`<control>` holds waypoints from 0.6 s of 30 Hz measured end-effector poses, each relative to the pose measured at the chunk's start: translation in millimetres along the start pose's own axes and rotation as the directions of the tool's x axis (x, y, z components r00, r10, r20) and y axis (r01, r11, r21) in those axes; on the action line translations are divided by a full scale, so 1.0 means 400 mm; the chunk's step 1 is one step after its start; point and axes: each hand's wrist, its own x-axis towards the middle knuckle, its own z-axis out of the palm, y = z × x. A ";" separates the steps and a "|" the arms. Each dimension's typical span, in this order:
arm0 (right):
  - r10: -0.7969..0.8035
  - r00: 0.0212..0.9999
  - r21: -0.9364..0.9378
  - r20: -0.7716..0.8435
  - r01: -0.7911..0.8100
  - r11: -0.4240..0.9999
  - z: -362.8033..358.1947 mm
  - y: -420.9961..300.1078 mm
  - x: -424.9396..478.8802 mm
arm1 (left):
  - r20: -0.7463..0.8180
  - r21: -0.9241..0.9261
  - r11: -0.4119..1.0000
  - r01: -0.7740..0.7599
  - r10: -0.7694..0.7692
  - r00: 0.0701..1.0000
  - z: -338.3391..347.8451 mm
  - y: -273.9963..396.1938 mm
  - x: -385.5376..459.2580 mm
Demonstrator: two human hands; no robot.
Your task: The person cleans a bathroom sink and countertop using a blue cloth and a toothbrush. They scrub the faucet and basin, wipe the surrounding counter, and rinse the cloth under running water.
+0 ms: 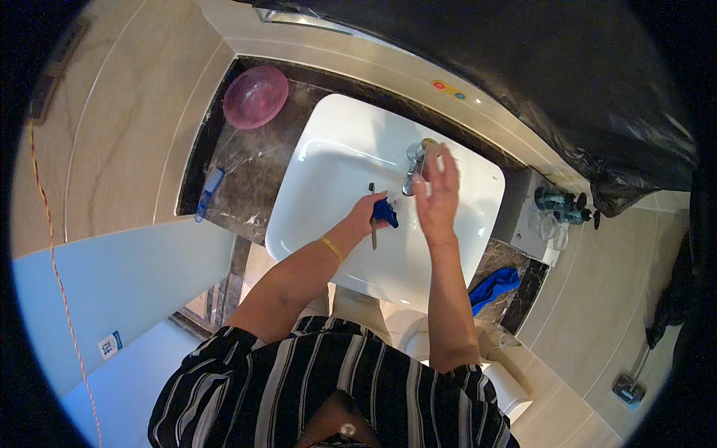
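Over the white washbasin (313, 185), my left hand (365, 215) is closed around a toothbrush (373, 241) and a small dark blue item (384, 211), perhaps a cloth. The toothbrush head points towards the wall. My right hand (437, 196) is raised at the chrome faucet (413, 168), fingers spread and slightly blurred; its fingertips overlap the faucet's top, and contact cannot be told. Something clear, perhaps water or clear plastic, shows between the spout and the blue item.
On the dark marble counter (252, 162) lie a pink plastic bowl (256, 98) and a blue hairbrush (209, 193) at left. A blue cloth (496, 287) lies at right, near a grey box (524, 215) and pump bottles (554, 203). Black plastic sheeting (560, 78) hangs over the wall.
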 end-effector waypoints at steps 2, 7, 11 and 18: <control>-0.150 0.988 -0.132 0.038 0.154 0.979 0.019 -0.003 -0.013 | 0.011 0.025 1.000 0.012 -0.012 1.000 -0.010 -0.003 -0.007; -0.075 0.996 -0.086 0.055 0.079 0.993 0.030 -0.017 -0.155 | -0.079 0.056 0.997 -0.046 0.051 0.996 -0.055 -0.005 -0.068; 0.362 0.922 0.150 0.137 -0.381 0.912 0.095 0.034 -0.321 | 0.008 0.075 0.994 -0.078 0.078 0.997 -0.083 -0.048 -0.095; 0.462 0.877 0.328 0.133 -0.479 0.814 0.240 0.018 -0.390 | 0.300 -0.194 0.981 0.008 0.051 0.953 -0.064 -0.125 -0.095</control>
